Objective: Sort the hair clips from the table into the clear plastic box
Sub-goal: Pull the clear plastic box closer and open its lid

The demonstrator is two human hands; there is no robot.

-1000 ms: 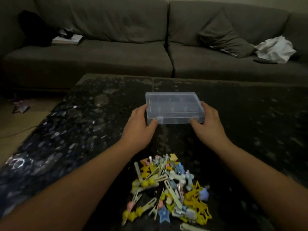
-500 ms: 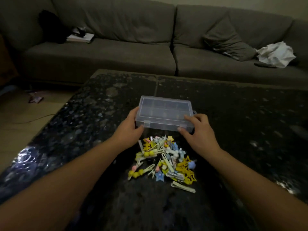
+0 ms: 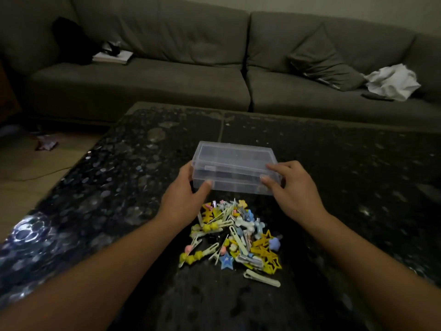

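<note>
A clear plastic box [image 3: 235, 161] with its lid slightly raised at the front sits on the dark speckled table [image 3: 119, 177]. My left hand [image 3: 185, 194] grips its front left corner, thumb on the front wall. My right hand [image 3: 292, 189] grips the front right corner, fingers on the lid edge. Just in front of the box lies a pile of hair clips [image 3: 235, 237] in yellow, pale green, blue and pink. One pale clip [image 3: 261, 278] lies apart at the pile's near edge.
A grey sofa [image 3: 167, 80] runs along the far side of the table. On it lie a cushion [image 3: 327, 60], a white cloth [image 3: 391, 81] and a book [image 3: 113, 57]. Wooden floor with a cable is at the left.
Both hands have drawn the box toward the pile of clips. The front of the lid now stands a little above the base.
</note>
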